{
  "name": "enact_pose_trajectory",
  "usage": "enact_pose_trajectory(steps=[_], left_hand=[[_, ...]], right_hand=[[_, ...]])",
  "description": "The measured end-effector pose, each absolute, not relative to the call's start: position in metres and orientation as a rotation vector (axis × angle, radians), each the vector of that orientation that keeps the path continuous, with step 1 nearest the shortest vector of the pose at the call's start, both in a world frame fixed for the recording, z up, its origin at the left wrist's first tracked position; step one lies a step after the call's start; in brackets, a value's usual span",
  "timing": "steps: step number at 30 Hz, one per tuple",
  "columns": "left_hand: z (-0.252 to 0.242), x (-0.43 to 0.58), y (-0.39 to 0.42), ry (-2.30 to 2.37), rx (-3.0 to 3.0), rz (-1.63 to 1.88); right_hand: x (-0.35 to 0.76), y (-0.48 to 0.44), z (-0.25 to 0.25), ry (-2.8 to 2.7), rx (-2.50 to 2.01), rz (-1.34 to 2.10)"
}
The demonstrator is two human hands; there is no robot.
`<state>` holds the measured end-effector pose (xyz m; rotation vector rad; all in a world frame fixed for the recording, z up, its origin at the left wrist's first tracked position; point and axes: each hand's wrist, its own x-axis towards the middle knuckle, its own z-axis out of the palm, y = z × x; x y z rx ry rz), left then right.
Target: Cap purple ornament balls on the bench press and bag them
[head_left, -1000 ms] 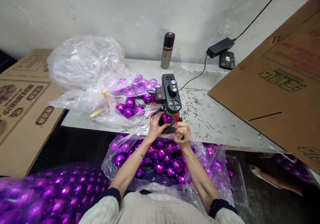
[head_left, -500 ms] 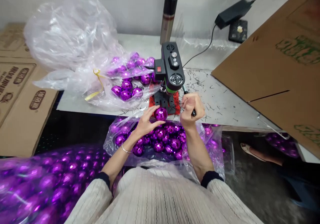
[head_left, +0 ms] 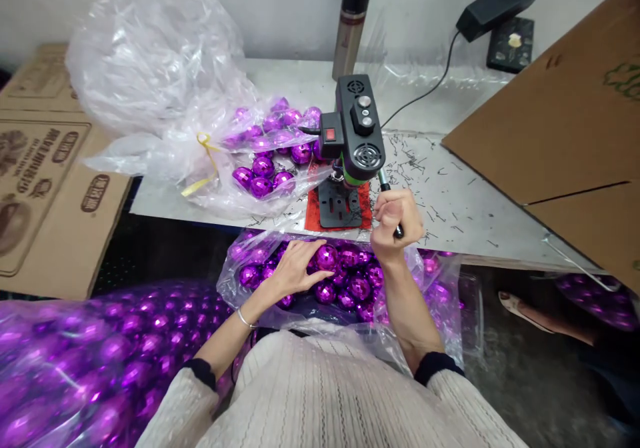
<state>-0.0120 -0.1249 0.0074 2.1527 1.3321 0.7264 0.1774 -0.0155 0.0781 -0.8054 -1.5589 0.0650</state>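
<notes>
Over the mouth of a clear plastic bag (head_left: pixel 230 271), my left hand (head_left: pixel 296 268) has its thumb and fingers curved around a shiny purple faceted ball (head_left: pixel 327 257). Many more such balls fill the bag below it. My right hand (head_left: pixel 398 221) is wrapped around the lever handle (head_left: pixel 399 232) of a small black bench press (head_left: pixel 361 125). The black slotted base plate (head_left: pixel 340 208) of the press rests on a red mat (head_left: pixel 313 216), with no ball on the plate.
Behind on the left, a clear bag (head_left: pixel 160 68) lies by several purple balls (head_left: pixel 263 167). Small dark pins (head_left: pixel 425 168) litter the white table. A bottle (head_left: pixel 350 35), a power adapter (head_left: pixel 500 8) and a cardboard box (head_left: pixel 545 141) stand around. Another person's foot (head_left: pixel 523 311) shows right.
My left hand has moved down with the ball, from the front of the base plate to over the bag. My right hand stays on the lever. The view has shifted slightly.
</notes>
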Motion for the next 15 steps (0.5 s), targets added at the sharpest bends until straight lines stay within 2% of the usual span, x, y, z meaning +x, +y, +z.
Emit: enact_pose_trajectory(steps=[7, 11, 15], left_hand=[[0.013, -0.059, -0.152, 1.654, 1.995, 0.513], [0.002, -0.075, -0.161, 1.880, 1.752, 0.356], [-0.022, -0.078, -0.152, 2.006, 1.684, 0.398]], right_hand=[[0.180, -0.017, 0.074, -1.534, -0.865, 0.095], [0.178, -0.017, 0.074, -1.521, -0.857, 0.076], [0.177, -0.017, 0.076, -1.511, -0.822, 0.067]])
